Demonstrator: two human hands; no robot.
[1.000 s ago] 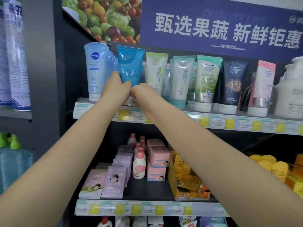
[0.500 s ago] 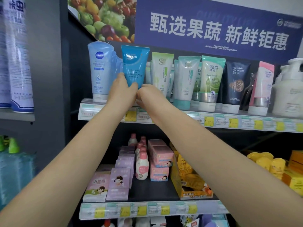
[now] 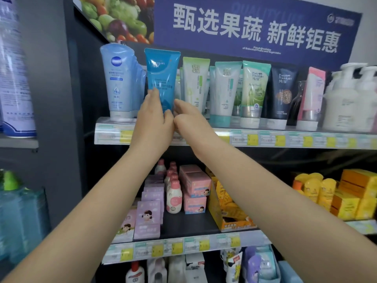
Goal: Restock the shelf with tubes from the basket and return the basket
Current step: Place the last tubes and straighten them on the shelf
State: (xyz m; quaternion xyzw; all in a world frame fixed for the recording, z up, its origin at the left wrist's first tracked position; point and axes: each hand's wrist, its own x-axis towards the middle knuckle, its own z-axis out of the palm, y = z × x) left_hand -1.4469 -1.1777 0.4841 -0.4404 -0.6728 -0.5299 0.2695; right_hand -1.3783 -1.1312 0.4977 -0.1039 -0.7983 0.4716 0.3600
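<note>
change: both hands sitting a touch lower on the blue tube than half a second ago, more of its lower body showing; camera edging closer to the shelf
left hand (image 3: 156, 119): reaching up, arm stretched out from lower left, back of hand facing camera; fingers lying up the tube's left edge, thumb crossing its lower front, so gripping it
right hand (image 3: 188, 117): reaching up from lower right, arm crossing the pink boxes (image 3: 196, 186) below; fingers curling in at the tube's lower right side, touching the left hand; fingertips hidden, grip looking like a pinch
blue tube (image 3: 162, 78): standing upright, cap end down behind the hands, on the top shelf (image 3: 265, 137); just beside the pale blue tube (image 3: 118, 82) on its left, white-green tube (image 3: 194, 84) on its right
row: further tubes lining the same shelf to the right, dark tube (image 3: 283, 94) and pink tube (image 3: 312, 94) among them
basket: out of frame
</note>
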